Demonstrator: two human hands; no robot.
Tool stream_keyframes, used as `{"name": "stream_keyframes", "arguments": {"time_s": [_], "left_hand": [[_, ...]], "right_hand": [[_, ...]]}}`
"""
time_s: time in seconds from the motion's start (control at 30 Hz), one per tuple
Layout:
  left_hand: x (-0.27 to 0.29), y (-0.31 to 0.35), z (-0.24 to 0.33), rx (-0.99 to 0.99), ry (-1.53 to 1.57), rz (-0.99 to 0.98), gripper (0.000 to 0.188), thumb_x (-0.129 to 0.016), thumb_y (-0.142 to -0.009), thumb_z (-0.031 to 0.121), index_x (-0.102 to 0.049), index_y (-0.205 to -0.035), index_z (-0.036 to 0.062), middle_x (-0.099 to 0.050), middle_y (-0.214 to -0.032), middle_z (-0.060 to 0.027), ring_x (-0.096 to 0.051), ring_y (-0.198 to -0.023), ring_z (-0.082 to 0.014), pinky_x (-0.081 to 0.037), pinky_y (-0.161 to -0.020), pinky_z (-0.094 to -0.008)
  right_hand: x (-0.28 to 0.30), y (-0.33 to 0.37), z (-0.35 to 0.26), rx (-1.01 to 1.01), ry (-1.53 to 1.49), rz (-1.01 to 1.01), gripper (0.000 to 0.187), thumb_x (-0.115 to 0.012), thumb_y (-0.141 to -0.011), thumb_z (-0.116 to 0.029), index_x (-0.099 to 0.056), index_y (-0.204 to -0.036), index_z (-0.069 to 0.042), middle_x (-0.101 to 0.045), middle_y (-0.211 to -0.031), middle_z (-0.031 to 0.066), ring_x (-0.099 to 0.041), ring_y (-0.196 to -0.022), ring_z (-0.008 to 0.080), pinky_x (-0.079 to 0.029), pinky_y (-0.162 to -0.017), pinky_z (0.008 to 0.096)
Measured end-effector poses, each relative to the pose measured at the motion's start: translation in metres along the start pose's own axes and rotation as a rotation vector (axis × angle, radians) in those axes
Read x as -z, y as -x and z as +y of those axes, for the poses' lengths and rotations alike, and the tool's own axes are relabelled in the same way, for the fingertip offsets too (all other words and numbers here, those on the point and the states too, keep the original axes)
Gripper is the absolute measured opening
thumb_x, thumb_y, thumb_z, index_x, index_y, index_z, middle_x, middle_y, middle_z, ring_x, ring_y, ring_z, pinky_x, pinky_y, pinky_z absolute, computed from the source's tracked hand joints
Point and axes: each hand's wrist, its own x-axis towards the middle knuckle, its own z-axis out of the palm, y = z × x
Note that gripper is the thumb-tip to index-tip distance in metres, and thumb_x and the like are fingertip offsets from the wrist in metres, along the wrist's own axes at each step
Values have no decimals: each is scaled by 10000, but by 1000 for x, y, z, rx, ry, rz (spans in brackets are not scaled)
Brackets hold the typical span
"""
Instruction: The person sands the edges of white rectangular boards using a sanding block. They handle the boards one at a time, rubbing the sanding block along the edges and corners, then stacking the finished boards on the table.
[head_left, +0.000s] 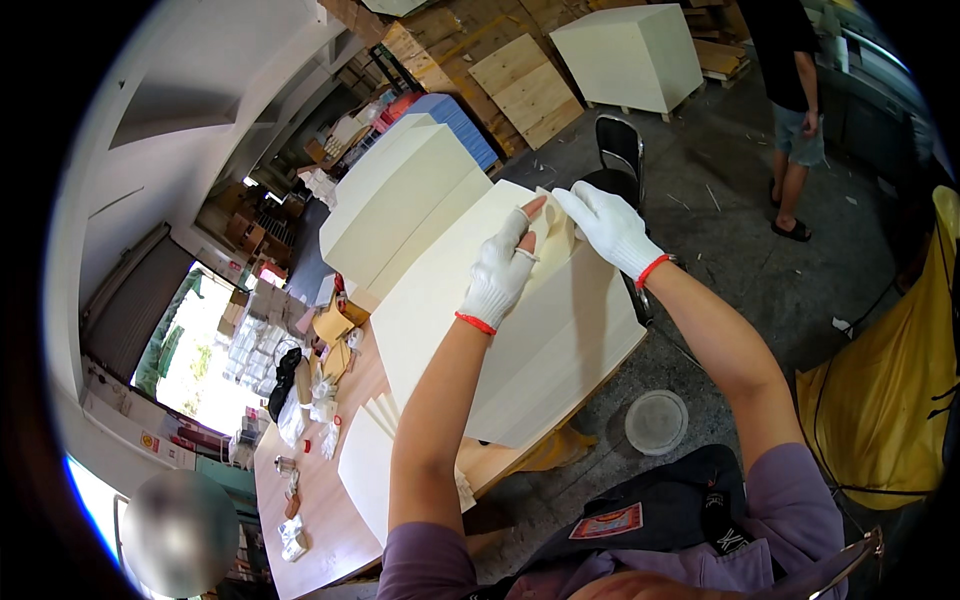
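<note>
A tall stack of large cream paper sheets (pixel 440 290) stands on the table in front of me. At its far right corner, several sheets (pixel 556 245) are lifted and curled. My left hand (pixel 500 265) wears a white knit glove with bare thumb and index tips. It lies on the stack beside the curled sheets, thumb and index finger apart. Across the lifted corner, my right hand (pixel 606 228), in a white glove with a red cuff, has its fingers pressed together on the sheets' edge. Its thumb side is partly hidden.
A smaller fanned stack (pixel 375 450) lies nearer on the wooden table (pixel 300 540). Behind is another tall paper stack (pixel 400 185). A black chair (pixel 618 150) stands beyond the corner, a round lidded bucket (pixel 656 422) on the floor, a yellow sheet (pixel 890 380) at right. Another person (pixel 790 90) stands far right.
</note>
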Motion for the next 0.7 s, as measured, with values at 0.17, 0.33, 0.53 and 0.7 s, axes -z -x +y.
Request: {"name": "stream_keyframes", "arguments": {"time_s": [0.17,0.33,0.53,0.7], "left_hand": [[1,-1,7,149,-106,-100,385,-735,-984,215,-687,-1353,116,-747,-1001,-104,-679,-858,-166,-541,-789,-314],[-2,1,3,22,-102,-46,407,-779,-949,191,-689,-1337,106,-746,-980,-100,-668,-817,-156,-546,-763,-323],[-2,2,9,72,-31,-45,391,-768,-951,181,-700,-1324,85,-556,-839,17,-512,-783,-91,-461,-727,-280],[-1,1,4,24,-30,-14,354,-697,-993,159,-696,-1339,81,-555,-836,12,-511,-787,-91,-459,-737,-278]], "right_hand": [[-1,-5,5,10,21,1,590,-417,-1088,-579,-634,-992,-39,-689,-888,214,-679,-907,423,-489,-799,498],[-2,-4,7,-13,1,-6,578,-417,-1086,-570,-642,-1011,-42,-686,-922,218,-667,-935,434,-486,-809,504],[-2,-4,7,-6,3,9,588,-416,-1081,-583,-641,-1017,-44,-688,-945,220,-664,-946,437,-486,-810,502],[1,-2,1,-52,1,-32,585,-429,-1079,-586,-640,-1017,-44,-697,-940,217,-669,-940,436,-489,-806,500]]}}
